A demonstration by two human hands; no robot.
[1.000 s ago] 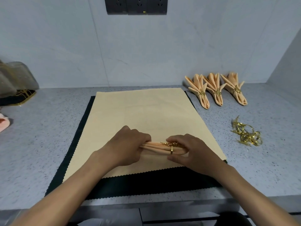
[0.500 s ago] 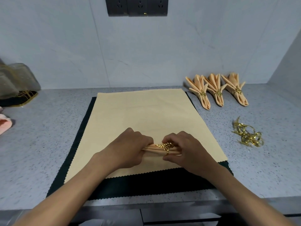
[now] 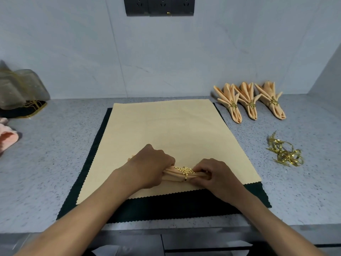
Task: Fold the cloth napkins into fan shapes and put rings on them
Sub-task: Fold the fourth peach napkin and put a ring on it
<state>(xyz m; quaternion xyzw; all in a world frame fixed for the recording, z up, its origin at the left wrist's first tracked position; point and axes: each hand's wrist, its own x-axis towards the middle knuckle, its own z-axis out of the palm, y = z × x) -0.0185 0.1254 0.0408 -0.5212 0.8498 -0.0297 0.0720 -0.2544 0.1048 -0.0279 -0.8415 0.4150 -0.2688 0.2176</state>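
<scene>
A pleated peach napkin (image 3: 175,175) lies crosswise near the front of a flat peach cloth (image 3: 166,133). My left hand (image 3: 151,163) grips its left end. My right hand (image 3: 215,174) pinches its right end. A gold leaf ring (image 3: 185,171) sits around the napkin between my hands. Three finished fan napkins (image 3: 249,100) with gold rings lie at the back right. A pile of loose gold rings (image 3: 285,154) rests on the counter to the right.
A dark green scalloped cloth (image 3: 166,207) lies under the peach cloth on the speckled counter (image 3: 55,163). A sheer gold-trimmed pouch (image 3: 20,89) and a pink cloth (image 3: 7,139) sit at the left edge. The wall with a socket strip (image 3: 159,6) stands behind.
The ring has slid left along the napkin toward its middle. My right hand followed it left, and both hands sit closer together.
</scene>
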